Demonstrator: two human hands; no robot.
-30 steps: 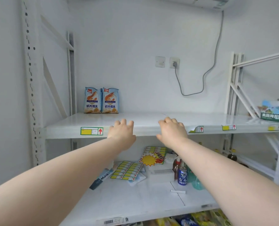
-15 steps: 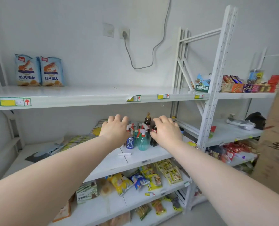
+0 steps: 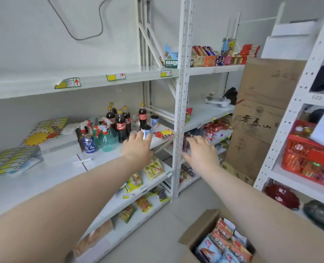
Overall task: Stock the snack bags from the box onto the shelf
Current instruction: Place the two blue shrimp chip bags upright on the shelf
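The one camera sits on my head. It looks forward and down, at a slant along the shelves (image 3: 49,175). My left hand (image 3: 137,147) and right hand (image 3: 203,153) show in the middle. The box (image 3: 199,230) is close, low on the right.

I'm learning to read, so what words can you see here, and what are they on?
"PEPSI": blue metal drink can.
"老泰山": tall brown cardboard carton.
"店長推介", roughly: red-and-yellow paper sale sign.
Too blurred to read: yellow shelf price tags, blue-green snack packet, orange and blue snack bags in the open cardboard box.
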